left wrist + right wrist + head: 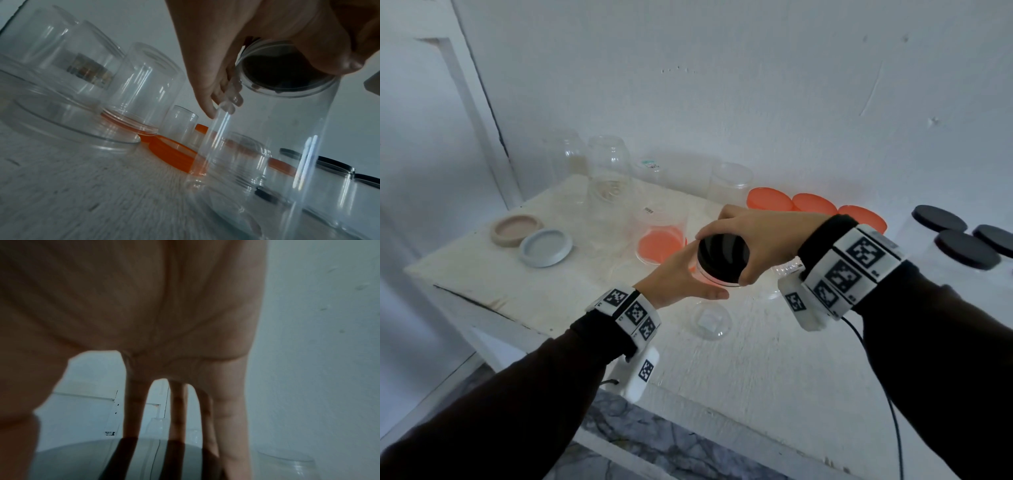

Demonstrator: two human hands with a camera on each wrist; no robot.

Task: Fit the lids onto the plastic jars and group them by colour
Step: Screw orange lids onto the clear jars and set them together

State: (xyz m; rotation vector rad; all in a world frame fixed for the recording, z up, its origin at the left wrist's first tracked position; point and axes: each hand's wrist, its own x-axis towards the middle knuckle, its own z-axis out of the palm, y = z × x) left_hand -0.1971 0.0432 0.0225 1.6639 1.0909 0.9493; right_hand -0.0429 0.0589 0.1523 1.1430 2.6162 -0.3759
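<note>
At the middle of the white table [722,377], a black lid [723,255] is gripped from above by the right hand [753,240], fingers curled round its rim, and is best kept level while twisted, the clear jar [267,146] being steadied by the left hand [681,277], curled round its side.

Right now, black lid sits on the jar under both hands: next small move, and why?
Probably twist the black lid tight. The right hand grips it from above on the clear jar, which the left hand steadies at its side. Whether it is fully seated cannot be told. Afterwards it likely joins the black-lidded jars on the right.
</note>
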